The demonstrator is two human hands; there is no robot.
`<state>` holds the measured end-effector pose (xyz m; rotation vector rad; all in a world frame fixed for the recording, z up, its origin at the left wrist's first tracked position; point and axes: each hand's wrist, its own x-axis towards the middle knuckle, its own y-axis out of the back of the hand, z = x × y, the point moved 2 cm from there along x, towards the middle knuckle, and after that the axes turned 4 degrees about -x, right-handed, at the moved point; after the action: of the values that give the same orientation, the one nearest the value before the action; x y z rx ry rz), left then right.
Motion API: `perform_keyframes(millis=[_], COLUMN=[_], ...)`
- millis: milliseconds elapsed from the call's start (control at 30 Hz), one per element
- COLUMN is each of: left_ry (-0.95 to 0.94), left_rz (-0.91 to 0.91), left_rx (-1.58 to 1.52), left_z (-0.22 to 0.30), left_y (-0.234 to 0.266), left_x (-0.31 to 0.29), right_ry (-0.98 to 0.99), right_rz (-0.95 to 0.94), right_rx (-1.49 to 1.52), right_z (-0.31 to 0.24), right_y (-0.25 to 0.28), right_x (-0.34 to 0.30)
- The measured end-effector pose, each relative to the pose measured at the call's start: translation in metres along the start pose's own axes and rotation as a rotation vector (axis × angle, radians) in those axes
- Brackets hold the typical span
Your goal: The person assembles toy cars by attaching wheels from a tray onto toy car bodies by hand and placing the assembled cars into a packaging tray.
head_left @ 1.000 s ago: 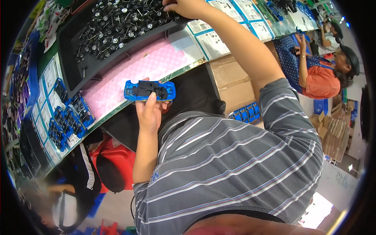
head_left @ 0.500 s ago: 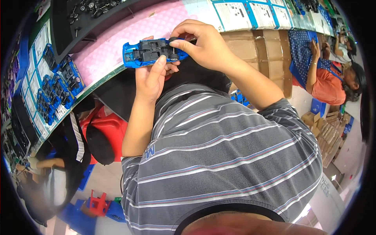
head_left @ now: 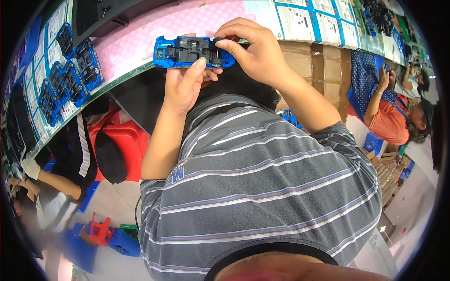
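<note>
A blue toy car (head_left: 180, 54) lies underside up in my left hand (head_left: 183, 89), which grips it along the near side with the thumb on its black chassis. At the car's right end a thin metal axle with black wheels (head_left: 216, 62) sits across the chassis. My right hand (head_left: 260, 51) pinches the axle's far wheel between thumb and forefinger. Whether the axle is fully seated cannot be made out. The car is held at the table's near edge, above my lap.
Several blue toy cars (head_left: 70, 82) lie on printed sheets at the left. A black tray (head_left: 101, 23) stands beyond the pink bubble sheet (head_left: 140, 49). Brown cartons (head_left: 297, 61) are at the right. Co-workers sit on both sides, near a red stool (head_left: 131, 145).
The view has shifted a little, and the car with both hands appears slightly higher and further right. Both hands keep their hold on the car and the wheel.
</note>
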<state>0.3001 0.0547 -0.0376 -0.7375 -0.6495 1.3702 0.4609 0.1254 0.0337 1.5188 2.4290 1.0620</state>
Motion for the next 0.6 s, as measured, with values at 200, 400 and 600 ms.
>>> perform_keyframes(millis=[200,400,600], left_ry=[0.014,0.023,0.043], left_rz=[0.005,0.032,0.018], left_rx=[-0.025,0.015,0.017], left_z=[0.001,0.001,0.002], left_y=[-0.001,-0.003,-0.006], left_x=[0.002,0.002,0.003], right_ry=[0.017,-0.005,0.067], right_rz=[-0.016,-0.023,0.042], right_rx=[0.04,-0.057,-0.023], right_z=[-0.002,-0.008,-0.009], right_y=[0.006,0.01,0.013], right_x=[-0.002,-0.008,-0.008])
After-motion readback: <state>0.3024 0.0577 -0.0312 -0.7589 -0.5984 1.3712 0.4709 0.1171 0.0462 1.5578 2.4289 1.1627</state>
